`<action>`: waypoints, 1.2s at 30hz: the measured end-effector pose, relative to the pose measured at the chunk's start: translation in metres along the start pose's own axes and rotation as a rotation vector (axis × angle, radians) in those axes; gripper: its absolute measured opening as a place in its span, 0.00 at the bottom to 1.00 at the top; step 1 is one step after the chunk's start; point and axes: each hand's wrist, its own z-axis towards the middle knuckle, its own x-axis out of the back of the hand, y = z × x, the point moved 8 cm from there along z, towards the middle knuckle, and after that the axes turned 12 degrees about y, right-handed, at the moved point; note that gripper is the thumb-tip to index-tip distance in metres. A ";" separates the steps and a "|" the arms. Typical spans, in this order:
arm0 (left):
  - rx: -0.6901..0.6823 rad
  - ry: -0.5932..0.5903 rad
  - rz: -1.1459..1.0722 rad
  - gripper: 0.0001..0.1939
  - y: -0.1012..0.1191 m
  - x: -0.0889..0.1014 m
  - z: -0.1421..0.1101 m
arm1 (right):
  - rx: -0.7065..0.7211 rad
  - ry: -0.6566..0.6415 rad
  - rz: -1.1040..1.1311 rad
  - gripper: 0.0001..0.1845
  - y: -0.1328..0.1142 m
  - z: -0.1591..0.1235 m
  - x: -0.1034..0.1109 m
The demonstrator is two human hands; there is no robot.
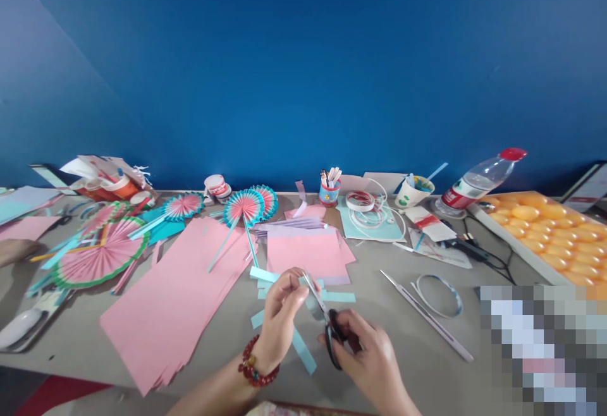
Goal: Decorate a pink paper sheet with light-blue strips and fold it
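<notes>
My right hand (372, 353) is closed round the black handles of a pair of scissors (326, 315), whose blades point up and away from me. My left hand (282, 312), with a red bead bracelet (251, 365) on the wrist, pinches a light-blue paper strip (262, 274) right by the blades. The fingers hide part of that strip. Other light-blue strips (303, 349) lie loose on the table below and behind both hands. Just beyond them rests a stack of pink and lilac paper (303, 248). To the left spreads a pile of large pink sheets (165, 308).
Pleated paper fans (244, 207) lie at the back left. A craft knife (427, 315) and a coiled band (439, 296) are on the right. Behind stand a pen cup (329, 191), a paper cup (412, 191) and a tilted bottle (478, 182). Another person's hand (16, 251) shows at far left.
</notes>
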 end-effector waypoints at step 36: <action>0.068 -0.027 -0.162 0.14 -0.005 -0.006 -0.002 | -0.133 0.112 0.003 0.17 0.034 -0.003 0.018</action>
